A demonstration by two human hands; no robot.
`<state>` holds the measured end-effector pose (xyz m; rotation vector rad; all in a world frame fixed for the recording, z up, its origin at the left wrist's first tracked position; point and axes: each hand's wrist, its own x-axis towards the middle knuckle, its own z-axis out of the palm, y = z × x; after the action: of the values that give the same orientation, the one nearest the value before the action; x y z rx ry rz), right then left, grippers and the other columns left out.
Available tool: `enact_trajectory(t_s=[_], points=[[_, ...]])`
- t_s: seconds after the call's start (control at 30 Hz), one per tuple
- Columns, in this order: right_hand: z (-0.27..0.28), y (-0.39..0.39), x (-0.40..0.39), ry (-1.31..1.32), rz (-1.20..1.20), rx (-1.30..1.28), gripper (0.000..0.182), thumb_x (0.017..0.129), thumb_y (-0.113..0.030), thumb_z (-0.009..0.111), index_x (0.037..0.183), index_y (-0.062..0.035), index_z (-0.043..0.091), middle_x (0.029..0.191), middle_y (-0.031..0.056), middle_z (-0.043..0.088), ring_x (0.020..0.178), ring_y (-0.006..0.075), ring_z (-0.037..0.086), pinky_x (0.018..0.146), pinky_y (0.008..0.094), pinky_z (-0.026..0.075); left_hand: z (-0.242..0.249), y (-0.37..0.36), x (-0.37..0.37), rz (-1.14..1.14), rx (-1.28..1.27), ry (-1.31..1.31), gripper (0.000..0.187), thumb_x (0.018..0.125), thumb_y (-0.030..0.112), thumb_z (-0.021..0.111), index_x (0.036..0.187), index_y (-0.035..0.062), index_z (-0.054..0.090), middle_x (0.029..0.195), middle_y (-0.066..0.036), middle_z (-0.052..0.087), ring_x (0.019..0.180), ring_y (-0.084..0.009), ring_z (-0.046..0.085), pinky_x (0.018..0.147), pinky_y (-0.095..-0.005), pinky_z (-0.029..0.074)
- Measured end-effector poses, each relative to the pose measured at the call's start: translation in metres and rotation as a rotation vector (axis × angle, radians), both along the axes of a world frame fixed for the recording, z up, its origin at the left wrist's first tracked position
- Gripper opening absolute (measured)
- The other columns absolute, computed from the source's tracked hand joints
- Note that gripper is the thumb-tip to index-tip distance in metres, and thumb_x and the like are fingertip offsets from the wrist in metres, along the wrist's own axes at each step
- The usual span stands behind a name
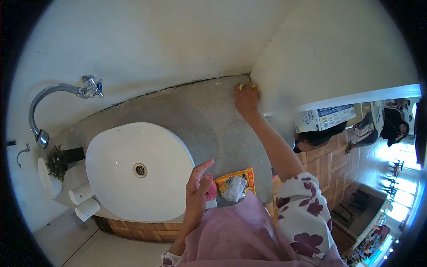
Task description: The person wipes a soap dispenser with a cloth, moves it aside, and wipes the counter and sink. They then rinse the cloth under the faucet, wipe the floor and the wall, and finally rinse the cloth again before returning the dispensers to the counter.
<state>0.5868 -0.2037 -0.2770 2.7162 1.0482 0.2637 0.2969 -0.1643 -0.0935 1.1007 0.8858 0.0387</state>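
My right hand (247,99) reaches to the far corner of the grey counter (218,111), by the wall. Its fingers are curled around something small and yellow that shows at the fingertips. Near the basin's right edge, my left hand (197,187) is beside a pink crumpled item (211,189), its thumb and forefinger apart; whether its hidden fingers hold the pink item is unclear. A yellow-orange packet (249,177) lies on the counter close to my body, with a clear crumpled plastic bundle (235,188) on it.
A white oval basin (120,155) fills the counter's middle. A chrome tap (91,87) juts from the wall. Left are a potted plant (57,163) and two white rolls (87,209). People and a box (331,118) are beyond the wall at right.
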Motion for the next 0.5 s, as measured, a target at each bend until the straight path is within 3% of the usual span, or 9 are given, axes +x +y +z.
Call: enact_trajectory(t_s=[0.2, 0.27, 0.37, 0.43, 0.5], points=[[0.009, -0.051, -0.059, 0.037, 0.066, -0.018, 0.021, 0.082, -0.022, 0.052, 0.099, -0.0101, 0.058, 0.095, 0.0122, 0.059, 0.09, 0.0292, 0.055, 0.073, 0.0462, 0.041, -0.009, -0.008, 0.007, -0.051, -0.018, -0.044, 0.033, 0.093, 0.022, 0.046, 0.12, 0.0038, 0.051, 0.127, -0.01, 0.051, 0.122, -0.0198, 0.043, 0.103, -0.0355, 0.031], [0.018, -0.05, -0.058, 0.301, -0.021, 0.027, 0.033, 0.079, -0.019, 0.053, 0.11, -0.0092, 0.056, 0.098, 0.0174, 0.06, 0.102, 0.0355, 0.051, 0.084, 0.05, 0.042, -0.015, -0.009, 0.006, -0.055, -0.014, -0.066, 0.033, 0.093, 0.023, 0.046, 0.12, 0.0041, 0.051, 0.127, -0.01, 0.052, 0.122, -0.0197, 0.043, 0.103, -0.0356, 0.031], [0.045, -0.016, -0.027, 0.208, 0.029, 0.248, 0.033, 0.077, -0.016, 0.056, 0.11, -0.0107, 0.056, 0.101, 0.0165, 0.058, 0.1, 0.0337, 0.052, 0.083, 0.0496, 0.043, -0.02, -0.007, 0.0, -0.096, 0.13, -0.088, 0.034, 0.094, 0.025, 0.046, 0.12, 0.0041, 0.051, 0.127, -0.011, 0.051, 0.122, -0.0211, 0.043, 0.102, -0.0369, 0.031], [0.045, 0.008, 0.006, 0.093, 0.059, 0.206, 0.035, 0.076, -0.016, 0.059, 0.111, -0.0126, 0.057, 0.102, 0.0157, 0.057, 0.1, 0.0311, 0.052, 0.083, 0.0483, 0.043, -0.021, -0.006, -0.003, -0.034, 0.023, -0.118, 0.033, 0.093, 0.023, 0.049, 0.12, 0.0037, 0.051, 0.13, -0.014, 0.049, 0.128, -0.0248, 0.036, 0.107, -0.0371, 0.023], [0.021, 0.009, 0.035, 0.098, 0.129, 0.176, 0.034, 0.077, -0.016, 0.058, 0.111, -0.0124, 0.057, 0.101, 0.016, 0.056, 0.099, 0.0317, 0.052, 0.083, 0.0483, 0.044, -0.018, -0.005, -0.005, -0.016, 0.032, -0.109, 0.033, 0.093, 0.022, 0.049, 0.119, 0.0028, 0.051, 0.129, -0.014, 0.049, 0.127, -0.0246, 0.038, 0.106, -0.0369, 0.025]])
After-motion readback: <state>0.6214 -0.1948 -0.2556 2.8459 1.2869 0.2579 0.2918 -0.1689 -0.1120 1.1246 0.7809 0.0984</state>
